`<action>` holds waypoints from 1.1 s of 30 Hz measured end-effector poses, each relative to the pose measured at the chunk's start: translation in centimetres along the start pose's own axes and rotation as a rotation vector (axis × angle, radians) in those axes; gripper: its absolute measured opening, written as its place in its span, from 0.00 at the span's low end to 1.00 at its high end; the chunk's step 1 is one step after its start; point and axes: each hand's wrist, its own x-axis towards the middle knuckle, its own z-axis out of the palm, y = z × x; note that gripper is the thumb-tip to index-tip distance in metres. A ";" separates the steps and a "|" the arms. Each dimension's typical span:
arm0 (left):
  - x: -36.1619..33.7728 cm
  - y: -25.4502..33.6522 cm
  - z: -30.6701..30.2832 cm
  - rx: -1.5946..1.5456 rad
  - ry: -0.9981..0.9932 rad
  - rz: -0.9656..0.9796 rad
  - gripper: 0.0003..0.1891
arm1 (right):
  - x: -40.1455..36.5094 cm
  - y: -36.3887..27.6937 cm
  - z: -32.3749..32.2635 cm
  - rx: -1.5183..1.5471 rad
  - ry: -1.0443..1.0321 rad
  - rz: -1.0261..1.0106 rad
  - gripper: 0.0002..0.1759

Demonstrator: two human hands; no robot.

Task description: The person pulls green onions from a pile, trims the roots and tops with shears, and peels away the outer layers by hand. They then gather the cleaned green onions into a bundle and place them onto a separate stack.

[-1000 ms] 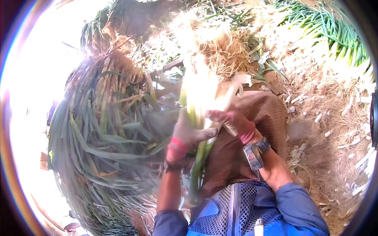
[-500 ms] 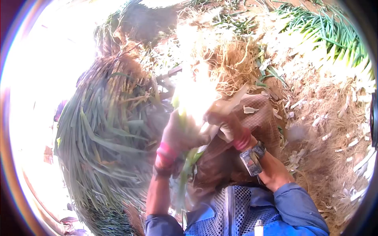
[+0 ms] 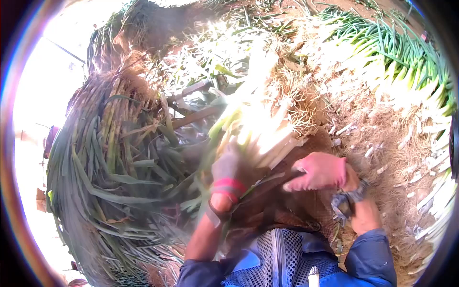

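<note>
My left hand (image 3: 232, 167), in a grey glove with a pink cuff, is closed at the leafy end of some green onions (image 3: 246, 122). Their pale stalks lie across my lap, bright with glare, and the hand is slightly blurred. To the right, my right hand (image 3: 318, 172) hovers in a pink glove, apart from the stalks. Its fingers point left, loosely bent and apart, with nothing seen between them. Tangled roots (image 3: 303, 105) spread at the far end of the bundle. Brown checked cloth (image 3: 313, 146) covers my lap beneath the hands.
A large heap of unpeeled green onions (image 3: 110, 158) fills the left side. Cleaned green onions (image 3: 401, 57) lie in a row at the upper right. Root scraps and peelings (image 3: 377, 124) cover the ground on the right. Wooden bars (image 3: 196, 116) stick out among leaves ahead.
My right hand has come away from the stalks and moved right. My left hand has shifted slightly right and down. The stalks now lie lower, and the view has turned a little.
</note>
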 end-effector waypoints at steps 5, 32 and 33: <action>0.3 -1.7 1.8 0.098 0.076 -0.010 0.64 | 1.1 -7.4 -9.9 -0.161 0.400 -0.065 0.35; -0.1 -5.0 3.7 0.055 0.150 0.120 0.56 | 13.9 10.3 -44.2 -0.772 1.193 0.510 0.25; 0.0 -5.0 4.1 0.093 0.246 0.151 0.56 | 12.1 10.4 -45.1 -0.757 1.158 0.573 0.27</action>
